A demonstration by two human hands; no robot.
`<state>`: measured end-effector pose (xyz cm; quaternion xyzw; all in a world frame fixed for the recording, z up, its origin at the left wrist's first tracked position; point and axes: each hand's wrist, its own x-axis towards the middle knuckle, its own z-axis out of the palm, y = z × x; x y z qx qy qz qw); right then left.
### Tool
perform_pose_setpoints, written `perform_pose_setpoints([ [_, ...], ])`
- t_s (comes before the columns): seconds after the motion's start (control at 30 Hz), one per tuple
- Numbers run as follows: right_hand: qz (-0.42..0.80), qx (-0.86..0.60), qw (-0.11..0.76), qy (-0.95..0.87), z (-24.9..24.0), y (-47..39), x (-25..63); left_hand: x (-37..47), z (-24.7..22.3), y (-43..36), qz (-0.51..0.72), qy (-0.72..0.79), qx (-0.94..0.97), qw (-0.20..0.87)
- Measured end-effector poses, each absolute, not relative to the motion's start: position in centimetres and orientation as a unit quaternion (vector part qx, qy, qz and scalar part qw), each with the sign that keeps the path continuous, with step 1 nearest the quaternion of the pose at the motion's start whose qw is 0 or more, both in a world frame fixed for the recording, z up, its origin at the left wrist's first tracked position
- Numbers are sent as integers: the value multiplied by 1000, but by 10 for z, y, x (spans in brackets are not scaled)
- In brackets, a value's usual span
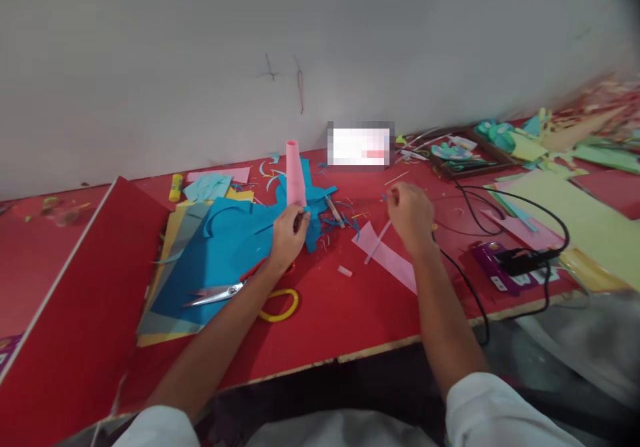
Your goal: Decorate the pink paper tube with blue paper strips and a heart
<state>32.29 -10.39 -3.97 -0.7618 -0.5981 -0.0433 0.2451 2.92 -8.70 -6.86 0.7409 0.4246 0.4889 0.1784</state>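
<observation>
My left hand (290, 235) is closed around the lower end of a pink paper tube (295, 175), which stands nearly upright and narrows toward its top. Behind and beside it lie crumpled blue paper pieces (320, 197). My right hand (413, 215) is raised over the table with its fingers pinched; what they hold, if anything, I cannot make out. Just below those fingers is a thin pale strip (377, 242), crossing a flat pink paper piece (387, 258). Scissors (220, 292) with a yellow handle loop lie partly under my left forearm.
Blue sheets (200, 270) lie stacked on yellow ones at the left, beside a red upright board (90, 300). A yellow glue stick (176, 187) stands behind. At the right are a purple box (493, 267), black cables (520, 192) and a dark tray (487, 167). Scraps litter the red table (320, 327).
</observation>
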Motion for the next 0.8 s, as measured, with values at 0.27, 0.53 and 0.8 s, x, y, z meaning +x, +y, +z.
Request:
perform_pose_setpoints([
  [0.27, -2, -870, 106, -481, -52, -130, 369, 28, -70, -87, 480, 427, 743, 191],
  [0.53, 68, -772, 108, -623, -63, -123, 382, 29, -70, -86, 493, 416, 743, 178],
  [0.8, 41, -744, 178, -643, -74, -117, 369, 27, -72, -84, 484, 422, 745, 183],
])
